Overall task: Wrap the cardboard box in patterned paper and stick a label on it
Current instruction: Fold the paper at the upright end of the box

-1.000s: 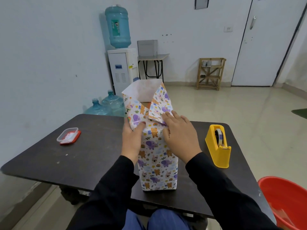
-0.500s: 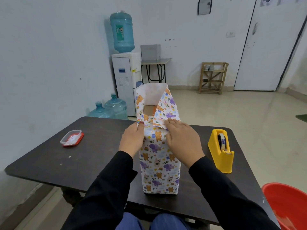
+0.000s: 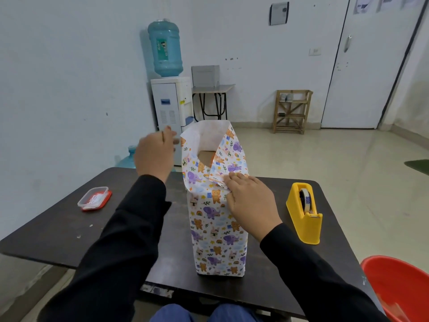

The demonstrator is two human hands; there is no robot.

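Head view: cardboard box point(image 3: 217, 233) upright on the table point(image 3: 58, 224), patterned paper point(image 3: 229, 159) round its sides, top flaps standing open — right hand point(image 3: 250, 201) flat, pressing the near flap down, left hand point(image 3: 154, 154) hovers left of it, loose, empty — next, likely fold the left flap in.

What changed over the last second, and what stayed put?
The left hand let go of the box wrapped in animal-patterned paper and rose up and leftward, clear of it. The right hand still presses the folded flap; the yellow tape dispenser and red-and-clear plastic container are unmoved.
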